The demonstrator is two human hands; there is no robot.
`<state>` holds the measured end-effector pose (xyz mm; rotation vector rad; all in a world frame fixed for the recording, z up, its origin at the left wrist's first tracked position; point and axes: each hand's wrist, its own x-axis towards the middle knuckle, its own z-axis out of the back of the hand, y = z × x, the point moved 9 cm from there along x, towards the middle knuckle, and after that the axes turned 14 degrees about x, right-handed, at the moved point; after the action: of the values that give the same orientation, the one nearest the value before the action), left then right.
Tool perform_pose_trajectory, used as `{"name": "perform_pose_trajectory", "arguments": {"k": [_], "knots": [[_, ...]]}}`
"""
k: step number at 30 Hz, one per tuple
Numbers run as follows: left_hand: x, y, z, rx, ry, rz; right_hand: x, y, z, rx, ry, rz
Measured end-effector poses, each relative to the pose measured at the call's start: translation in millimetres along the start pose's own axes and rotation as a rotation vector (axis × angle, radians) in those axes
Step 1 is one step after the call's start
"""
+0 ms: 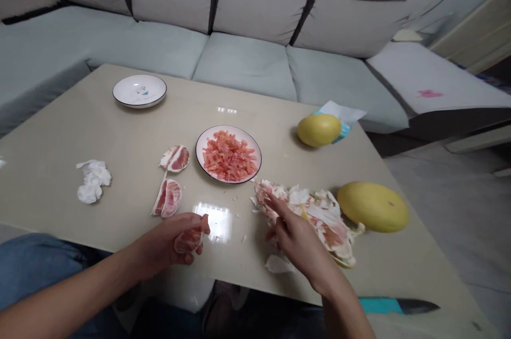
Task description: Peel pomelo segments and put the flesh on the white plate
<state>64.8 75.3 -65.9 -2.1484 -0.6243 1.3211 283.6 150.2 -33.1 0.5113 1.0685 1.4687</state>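
Observation:
My left hand (pixel 175 240) is curled around a pink pomelo segment (pixel 188 240) near the table's front edge. My right hand (pixel 297 238) reaches over a heap of pomelo peel and pith (pixel 319 208), its fingers stretched out and touching the scraps. A white plate (pixel 207 139) full of peeled pink pomelo flesh sits in the middle. Two more unpeeled segments lie left of it, one (pixel 175 158) near the plate and one (pixel 167 198) closer to me.
An empty white dish (pixel 139 90) stands at the far left. A crumpled tissue (pixel 92 180) lies at the left. Two yellow pomelo pieces (pixel 318 129) (pixel 373 206) rest at the right, and a teal-handled knife (pixel 399 306) lies near the front right edge. A grey sofa runs behind the table.

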Motion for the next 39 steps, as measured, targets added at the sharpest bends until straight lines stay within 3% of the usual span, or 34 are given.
{"name": "perform_pose_trajectory", "arguments": {"k": [5,9,12,14,19,21,25,29,34,36,39], "knots": [[0.8,2.0,0.1,0.022,-0.016,0.020,-5.5,4.9,-16.5,0.473,0.147,-0.121],[2.1,3.2,-0.7,0.012,-0.014,0.028,-4.4,11.3,-18.4,0.524,0.121,-0.102],[2.8,4.3,0.6,0.010,-0.016,0.028,-1.5,6.8,-17.3,0.439,0.055,-0.114],[2.8,4.9,1.5,0.014,-0.022,0.031,0.1,3.3,-14.7,0.267,0.015,-0.108],[3.9,6.2,1.8,0.029,-0.040,0.035,-1.9,21.0,-3.8,-0.261,-0.103,0.191],[4.9,7.3,1.3,0.038,-0.041,0.040,-4.7,26.7,-3.7,-0.287,-0.113,0.265],[6.7,9.0,-0.7,0.029,-0.023,0.041,-5.8,32.6,-14.5,-0.264,-0.036,0.281],[6.6,10.3,-1.8,0.036,-0.028,0.047,-8.2,50.5,-31.9,-0.058,0.002,0.347],[3.6,12.3,-13.5,0.029,0.043,0.015,-16.1,71.4,-77.8,0.422,0.235,0.292],[2.6,12.6,-16.1,0.024,0.053,-0.007,-16.6,71.9,-85.3,0.495,0.235,0.244],[2.8,10.3,-15.0,0.012,0.040,-0.046,-9.0,62.2,-79.3,0.553,0.167,0.171]]}}
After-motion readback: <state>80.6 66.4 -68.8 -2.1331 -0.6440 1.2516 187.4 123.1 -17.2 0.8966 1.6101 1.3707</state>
